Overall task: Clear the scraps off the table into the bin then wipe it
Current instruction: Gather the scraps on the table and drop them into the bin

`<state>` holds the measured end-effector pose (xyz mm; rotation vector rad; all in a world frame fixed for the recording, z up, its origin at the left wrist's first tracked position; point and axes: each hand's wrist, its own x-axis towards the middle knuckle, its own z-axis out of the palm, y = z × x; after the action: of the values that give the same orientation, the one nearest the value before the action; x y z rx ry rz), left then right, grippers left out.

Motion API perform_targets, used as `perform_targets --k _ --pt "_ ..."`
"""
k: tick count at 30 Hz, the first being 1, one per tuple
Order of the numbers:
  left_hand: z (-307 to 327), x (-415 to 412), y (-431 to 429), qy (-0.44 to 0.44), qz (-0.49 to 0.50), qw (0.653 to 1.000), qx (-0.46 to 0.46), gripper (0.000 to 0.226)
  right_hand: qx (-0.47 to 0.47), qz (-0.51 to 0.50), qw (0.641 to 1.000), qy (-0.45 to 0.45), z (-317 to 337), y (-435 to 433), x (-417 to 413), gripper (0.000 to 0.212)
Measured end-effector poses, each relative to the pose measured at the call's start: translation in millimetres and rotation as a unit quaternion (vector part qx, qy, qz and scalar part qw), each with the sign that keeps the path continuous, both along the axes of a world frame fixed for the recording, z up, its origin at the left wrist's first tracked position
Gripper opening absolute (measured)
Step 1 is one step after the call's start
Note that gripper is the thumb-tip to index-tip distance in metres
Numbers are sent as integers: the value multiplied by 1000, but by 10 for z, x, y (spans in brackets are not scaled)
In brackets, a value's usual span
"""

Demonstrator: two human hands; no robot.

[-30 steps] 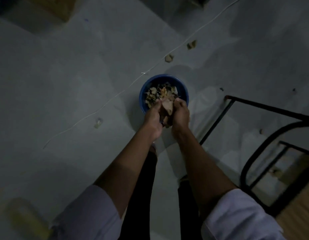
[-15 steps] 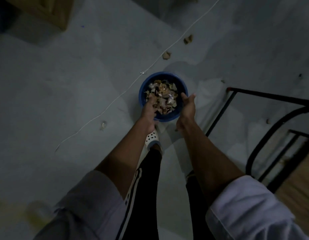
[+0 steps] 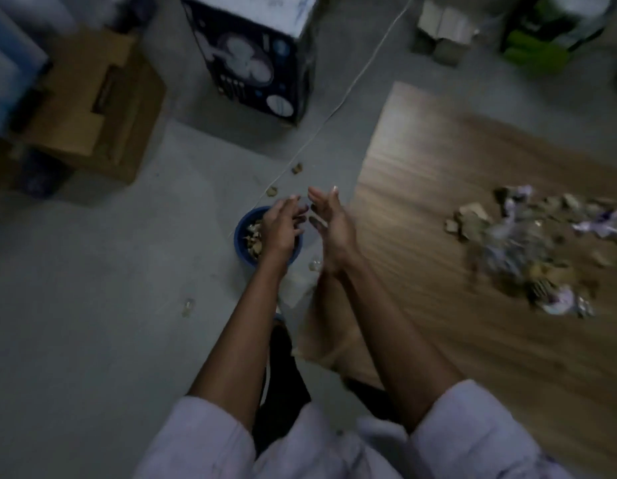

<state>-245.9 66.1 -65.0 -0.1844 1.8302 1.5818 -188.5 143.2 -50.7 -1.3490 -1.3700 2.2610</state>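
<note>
A blue bin point(image 3: 240, 240) stands on the grey floor, partly filled with brown and silver scraps. My left hand point(image 3: 282, 225) hovers over it, fingers spread and empty. My right hand point(image 3: 329, 221) is beside it, palm turned inward, fingers straight and empty, above the gap between bin and table. The wooden table point(image 3: 438, 202) lies to the right. A blurred pile of paper and foil scraps point(image 3: 538, 250) sits on its right part.
A few stray scraps point(image 3: 272, 191) lie on the floor beyond the bin, and one point(image 3: 188, 307) to its left. A thin white cord point(image 3: 338, 108) crosses the floor. A dark fan box point(image 3: 255, 53) and a cardboard box point(image 3: 89, 108) stand at the back.
Both hands let the scraps fall into the bin, opened and lifted away. The view swung up and right, bringing the table and its scrap pile into sight.
</note>
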Motion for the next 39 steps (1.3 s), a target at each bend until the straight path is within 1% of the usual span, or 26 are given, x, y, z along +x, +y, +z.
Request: perform_targets --k 2,4,6,9,13,16,19,21,24,25,27,28,29,30,31,33,34,36,39 --pt "370 399 122 39 -25 999 16 20 46 6 999 4 267 207 455 43" --pt "659 796 268 66 -50 996 32 17 82 5 997 14 431 422 910 42" --pt "808 1207 433 64 -72 995 36 18 95 7 995 6 575 607 1373 43" --pt "900 1796 710 34 -84 995 34 21 103 -22 994 1 739 828 1971 44" --pt "925 2382 1067 10 -152 988 32 15 120 -75 990 -11 888 1057 2607 32" --pt "935 2649 1240 24 -203 978 27 12 137 -118 983 -40 868 1187 3015 29" --pt "913 2766 1363 44 -251 967 19 13 152 -139 976 -76 803 1290 3320 25" --pt "880 2812 1403 73 -278 958 5 10 154 -163 970 -90 751 1336 3457 24" --pt "791 2834 1430 195 -281 939 -43 10 162 -199 960 -110 698 1388 3595 24" --pt "753 2837 1435 222 -283 931 -57 11 169 -210 956 -114 685 1385 3635 23" --pt "678 2833 1467 243 -287 924 -69 12 192 -234 946 -114 646 1365 3690 18" --pt "639 2832 1480 246 -287 922 -77 17 204 -239 942 -117 587 1363 3724 15" --pt "604 2833 1495 254 -286 920 -86 26 213 -235 940 -128 560 1358 3751 13" --pt "571 2830 1503 260 -289 916 -101 41 221 -230 938 -138 522 1368 3776 14" --pt "550 2821 1512 261 -297 911 -116 58 234 -224 933 -156 491 1399 3802 20" --pt "508 2788 1567 257 -299 910 -131 86 273 -214 916 -202 442 1534 3854 42" --pt "480 2760 1614 258 -286 914 -125 92 290 -213 906 -225 397 1638 3881 52" --pt "383 2700 1699 254 -248 928 -113 96 299 -214 897 -246 370 1811 3922 74" --pt "200 2582 1866 241 -205 942 -108 91 289 -185 904 -256 199 2042 3980 97"
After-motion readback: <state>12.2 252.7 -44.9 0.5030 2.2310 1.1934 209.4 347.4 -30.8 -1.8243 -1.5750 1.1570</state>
